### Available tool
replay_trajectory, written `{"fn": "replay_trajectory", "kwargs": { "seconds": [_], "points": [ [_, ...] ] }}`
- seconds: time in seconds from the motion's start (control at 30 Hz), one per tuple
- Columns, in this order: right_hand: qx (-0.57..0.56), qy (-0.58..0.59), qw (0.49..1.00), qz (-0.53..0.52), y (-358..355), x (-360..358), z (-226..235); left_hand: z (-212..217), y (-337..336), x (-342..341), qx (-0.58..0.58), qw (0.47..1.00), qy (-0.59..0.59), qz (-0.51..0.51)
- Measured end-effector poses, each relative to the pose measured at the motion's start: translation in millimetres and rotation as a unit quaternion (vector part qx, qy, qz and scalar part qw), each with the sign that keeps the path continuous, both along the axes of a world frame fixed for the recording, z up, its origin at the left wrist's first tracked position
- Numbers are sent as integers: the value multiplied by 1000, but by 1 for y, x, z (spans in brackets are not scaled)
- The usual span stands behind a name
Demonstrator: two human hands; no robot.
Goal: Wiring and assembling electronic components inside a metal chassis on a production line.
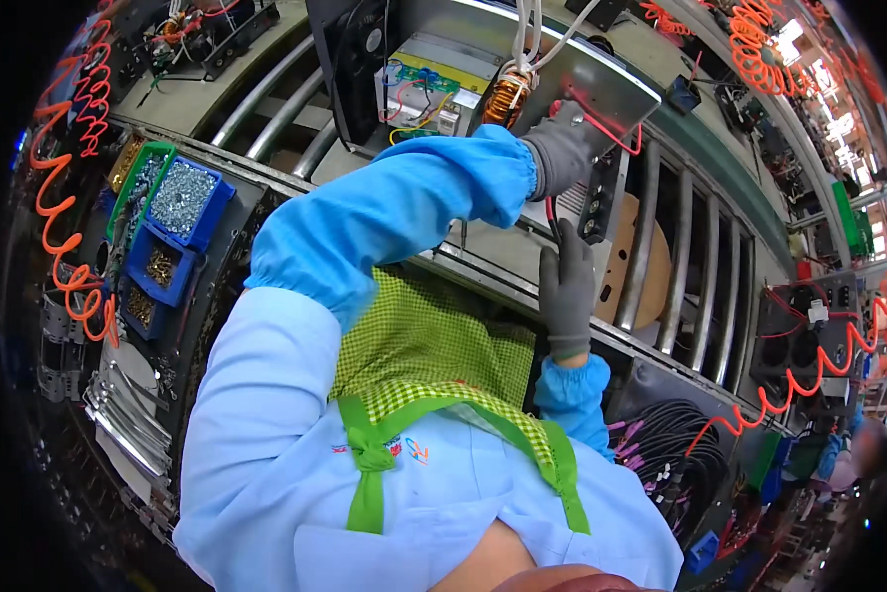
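My left hand [562, 156], in a grey glove, reaches across the open metal chassis [503, 247]. Its fingers look closed at a red cable [621, 140] that loops beside them; the fingertips are partly hidden. Lower and to the right, my right hand [568, 296], also gloved in grey, points upward at the chassis's near edge. Its fingertips meet a black-and-red cable [551, 211] and seem to pinch it. Left of my left hand stands a copper-wound coil [506, 97] with white leads [524, 30]. A green circuit board [429, 77] with thin coloured wires sits farther left.
Steel rollers [668, 261] run beside the chassis, with a round brown board [641, 266] among them. Blue bins [189, 200] of screws and a green bin [138, 192] stand at left. Orange coiled hoses [64, 212] hang there. A black cable bundle [675, 454] lies lower right.
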State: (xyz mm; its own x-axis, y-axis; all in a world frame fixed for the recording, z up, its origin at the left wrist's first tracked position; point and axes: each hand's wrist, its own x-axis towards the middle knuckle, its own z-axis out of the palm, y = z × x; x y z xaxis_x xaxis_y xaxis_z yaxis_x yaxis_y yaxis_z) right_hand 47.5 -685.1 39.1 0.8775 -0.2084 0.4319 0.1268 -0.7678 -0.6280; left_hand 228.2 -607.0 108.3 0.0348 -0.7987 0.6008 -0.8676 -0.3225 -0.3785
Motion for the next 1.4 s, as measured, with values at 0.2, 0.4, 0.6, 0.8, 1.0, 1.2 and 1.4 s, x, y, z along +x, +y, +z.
{"fn": "replay_trajectory", "kwargs": {
  "seconds": [0.2, 0.4, 0.6, 0.8, 1.0, 1.2, 1.4],
  "points": [
    [-126, -91, 987, 32, 17, -61, 88, 18, -8, 13, 217, 962, 150, 66],
    [-237, -138, 959, 68, 29, -18, 130, 24, -10, 31, -128, 860, 493, -6],
    [-230, 123, 965, 31, -23, 20, 36, 20, 53, 5, -276, 643, 704, -118],
    [-89, 9, 994, 63, -82, 44, -4, -33, 88, -40, 66, 976, 204, -39],
    [111, -71, 991, 29, -82, 87, 29, -96, 63, -33, 144, 946, 288, 34],
    [437, -88, 893, 66, -25, 163, 33, -111, 35, -28, 58, 935, 326, 129],
    [295, -80, 946, 112, -44, 135, 36, -110, 96, -71, -37, 954, 295, 39]
  ]
}}
